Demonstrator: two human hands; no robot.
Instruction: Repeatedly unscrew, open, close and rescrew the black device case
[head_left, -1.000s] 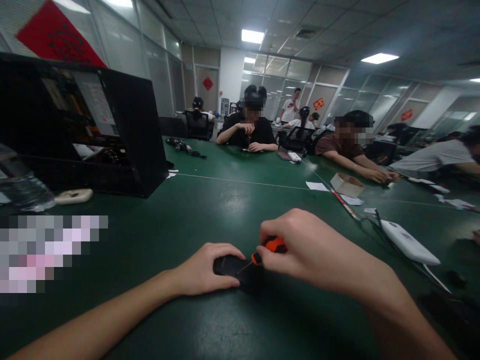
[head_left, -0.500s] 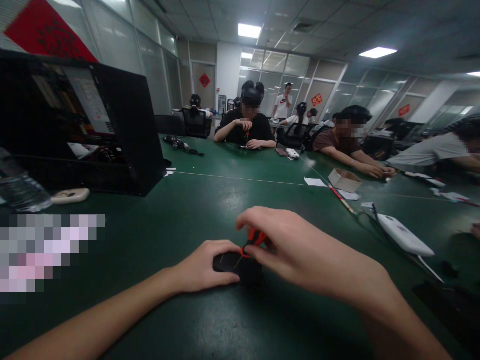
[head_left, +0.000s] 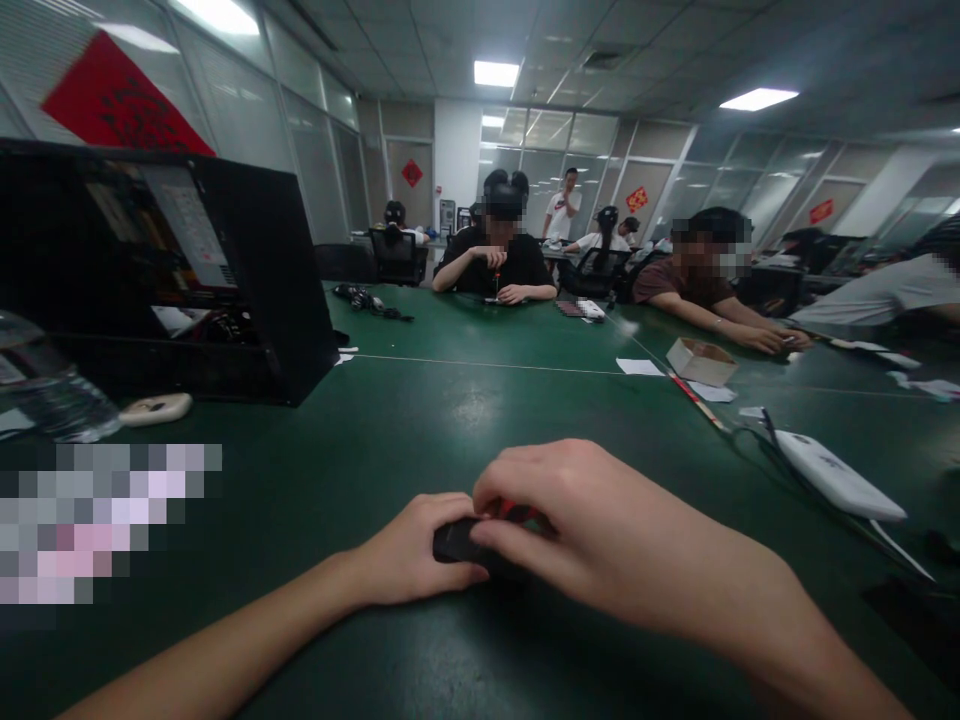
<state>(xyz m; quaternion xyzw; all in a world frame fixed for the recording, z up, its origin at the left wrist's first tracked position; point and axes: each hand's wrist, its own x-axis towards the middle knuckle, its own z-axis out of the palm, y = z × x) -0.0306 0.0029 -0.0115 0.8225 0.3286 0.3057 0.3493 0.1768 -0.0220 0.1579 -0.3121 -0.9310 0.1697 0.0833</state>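
Observation:
My left hand (head_left: 420,550) is closed around the left end of a small, dark, rounded thing that looks like a computer mouse (head_left: 456,541), resting on the green table (head_left: 360,450). Above its right part, my right hand (head_left: 577,530) is closed round a screwdriver (head_left: 517,512) with a red and black handle. Only a bit of that handle shows between the fingers; its shaft and tip are hidden. The right thumb and fingertips are at the top of the mouse, right beside the left hand's fingers.
A black computer case (head_left: 262,290) stands at the left, near a clear plastic bottle (head_left: 56,390) and a pale oval object (head_left: 156,409). On the right lie a white device with a cable (head_left: 836,475) and a small open box (head_left: 701,362). Co-workers sit across the table.
My right hand has come down with the screwdriver, whose handle and shaft were plainer before, and now covers more of the mouse. The left hand keeps its grip. The view has shifted slightly.

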